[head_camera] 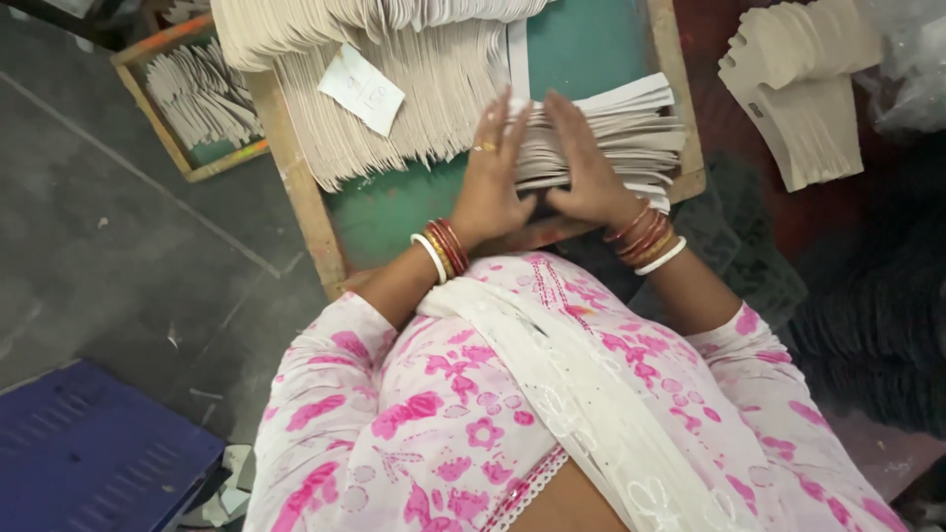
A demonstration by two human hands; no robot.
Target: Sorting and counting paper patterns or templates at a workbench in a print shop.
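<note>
Both of my hands rest on a stack of pale grey cardboard cut-outs (641, 133) lying at the near right of a green-topped wooden tray (394, 212). My left hand (493, 182), with a ring and bangles, lies flat on the stack's left end, fingers spread. My right hand (586, 167) presses on the stack beside it, the thumbs meeting at the near edge. A larger fanned row of the same cut-outs (394, 108) fills the tray's far left, with a small white paper slip (362, 89) on top.
A second wooden tray of cut-outs (197, 99) sits on the grey floor at the left. Another fanned pile of cut-outs (803, 89) lies at the right on a red surface. A blue plastic crate (89, 453) stands at the lower left. Dark material lies at the right.
</note>
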